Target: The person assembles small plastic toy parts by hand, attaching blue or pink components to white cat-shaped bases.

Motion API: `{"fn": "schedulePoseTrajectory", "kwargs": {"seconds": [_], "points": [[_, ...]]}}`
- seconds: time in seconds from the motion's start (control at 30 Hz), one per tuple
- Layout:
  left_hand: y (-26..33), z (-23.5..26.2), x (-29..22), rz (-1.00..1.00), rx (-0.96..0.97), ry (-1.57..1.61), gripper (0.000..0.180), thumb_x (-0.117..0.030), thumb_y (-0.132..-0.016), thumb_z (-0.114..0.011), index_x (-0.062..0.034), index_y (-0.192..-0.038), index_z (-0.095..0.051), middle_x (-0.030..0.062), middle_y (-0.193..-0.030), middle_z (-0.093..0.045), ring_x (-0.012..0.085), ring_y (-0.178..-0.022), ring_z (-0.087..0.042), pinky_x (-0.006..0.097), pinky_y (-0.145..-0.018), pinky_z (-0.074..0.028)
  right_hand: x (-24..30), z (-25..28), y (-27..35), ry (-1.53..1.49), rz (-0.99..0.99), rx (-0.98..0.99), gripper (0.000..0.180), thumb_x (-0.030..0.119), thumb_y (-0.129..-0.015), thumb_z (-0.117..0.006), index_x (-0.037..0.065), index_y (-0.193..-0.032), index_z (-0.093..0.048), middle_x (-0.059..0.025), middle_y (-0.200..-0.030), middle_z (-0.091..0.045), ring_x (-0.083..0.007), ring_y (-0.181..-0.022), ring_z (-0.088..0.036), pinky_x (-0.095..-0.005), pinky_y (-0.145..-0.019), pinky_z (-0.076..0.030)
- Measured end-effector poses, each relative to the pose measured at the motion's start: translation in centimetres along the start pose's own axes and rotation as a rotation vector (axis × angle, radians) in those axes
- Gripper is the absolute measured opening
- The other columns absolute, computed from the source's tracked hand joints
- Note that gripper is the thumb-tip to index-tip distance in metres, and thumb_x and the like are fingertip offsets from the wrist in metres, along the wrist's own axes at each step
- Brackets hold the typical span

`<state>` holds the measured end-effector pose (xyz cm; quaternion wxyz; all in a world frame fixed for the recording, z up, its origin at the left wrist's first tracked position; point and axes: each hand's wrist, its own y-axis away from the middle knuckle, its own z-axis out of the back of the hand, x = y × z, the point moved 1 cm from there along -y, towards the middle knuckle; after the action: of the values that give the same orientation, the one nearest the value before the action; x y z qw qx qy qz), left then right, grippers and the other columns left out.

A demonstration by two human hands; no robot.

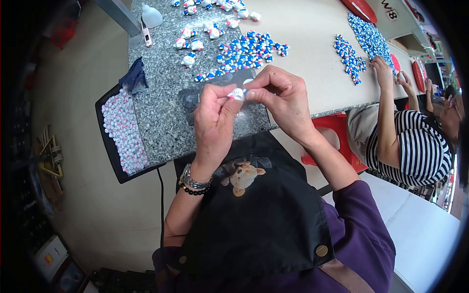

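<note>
Small glossy white figurine w/ pink and blue bits (237,94) is up btwn both hands, just above the near part of the counter. Left hand (213,119) pinches its L side, thumb vs. fingers; right hand (289,100) has thumb + forefinger closed on its R end, by the blue. Fine detail's partly hidden by fingertips, so can't tell if it's one pc or two.

Under/behind the hands: thin clear plastic sheet (246,74) on the grey speckled stone counter (168,139). Just past that, a dense pile of small blue-and-white pcs w/ pink and yellow touches (249,50); further back, loose white figurines (188,60), spaced out. Off the L edge, black shallow tray (116,168) full of white-and-pink pcs (122,129), dark blue crumpled cloth (134,76) at its far corner.

Risks, prob.: grip is fingertips only on a smooth, rounded thing, so uneven push/twist could pop it loose; it'd drop on the sheet or, w/ the edge so near, onto the black apron (266,210) or floor. Pressing hard could also scuff or bend small bits. Knuckles sit close to the pile, so a quick reach fwd might scatter pcs.
</note>
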<state>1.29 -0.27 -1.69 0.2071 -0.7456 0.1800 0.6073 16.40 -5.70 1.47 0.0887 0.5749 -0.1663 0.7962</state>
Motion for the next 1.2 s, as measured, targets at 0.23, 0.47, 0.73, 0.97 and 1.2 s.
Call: {"fn": "schedulePoseTrajectory", "kwargs": {"seconds": [0.23, 0.47, 0.73, 0.97, 1.2], "points": [[-0.4, -0.2, -0.2, -0.23, 0.005, -0.266, 0.015, -0.004, -0.09, -0.065, 0.0025, -0.1, -0.056, 0.0148, -0.081, -0.067, 0.0195, -0.072, -0.069, 0.03, -0.06, -0.052, 0.0, 0.1, -0.2, 0.015, 0.083, -0.031, 0.015, -0.001, -0.069, -0.078, -0.002, -0.078, -0.066, -0.009, -0.071, -0.062, -0.0175, -0.067, -0.062, -0.0295, -0.059, -0.047], [-2.3, -0.6, -2.1, -0.306, -0.006, -0.372, 0.017, -0.002, -0.088, -0.066, 0.001, -0.102, -0.057, 0.0148, -0.084, -0.067, 0.0233, -0.075, -0.069, 0.032, -0.063, -0.054, 0.4, 1.2, -2.0, -0.196, -0.009, 0.011, 0.007, -0.003, -0.076, -0.071, -0.002, -0.081, -0.066, -0.0034, -0.075, -0.064, -0.0113, -0.07, -0.061, -0.0261, -0.064, -0.05], [-1.7, 3.5, -2.0, -0.252, -0.294, -0.378, 0.051, -0.02, -0.081, -0.079, 0.0021, -0.12, -0.054, 0.01, -0.098, -0.065, 0.0117, -0.075, -0.055, 0.025, -0.066, -0.046, -1.9, 2.6, -10.7, -0.176, -0.168, -0.008, 0.006, 0.002, -0.082, -0.068, -0.001, -0.088, -0.067, -0.0036, -0.077, -0.066, -0.0082, -0.065, -0.059, -0.0241, -0.06, -0.049], [8.7, 7.5, -0.4, -0.322, -0.152, -0.57, 0.012, -0.002, -0.083, -0.071, -0.0016, -0.091, -0.063, 0.0024, -0.073, -0.064, 0.0053, -0.06, -0.054, 0.023, -0.052, -0.043, -6.9, 3.3, -16.4, 0.36, -0.167, -0.053, 0.012, 0.013, -0.078, -0.071, 0.001, -0.082, -0.07, -0.0093, -0.075, -0.069, -0.0176, -0.068, -0.066, -0.0328, -0.066, -0.052], [17.0, 15.2, 2.4, 0.493, 0.069, -0.47, 0.016, -0.015, -0.093, -0.06, -0.0021, -0.086, -0.064, 0.0008, -0.07, -0.061, 0.0053, -0.065, -0.056, 0.023, -0.06, -0.044, -2.5, -0.7, -15.3, 0.859, 0.376, -0.053, 0.02, 0.016, -0.081, -0.069, 0.008, -0.1, -0.068, -0.0117, -0.086, -0.064, -0.0288, -0.088, -0.063, -0.0418, -0.074, -0.051]]}}
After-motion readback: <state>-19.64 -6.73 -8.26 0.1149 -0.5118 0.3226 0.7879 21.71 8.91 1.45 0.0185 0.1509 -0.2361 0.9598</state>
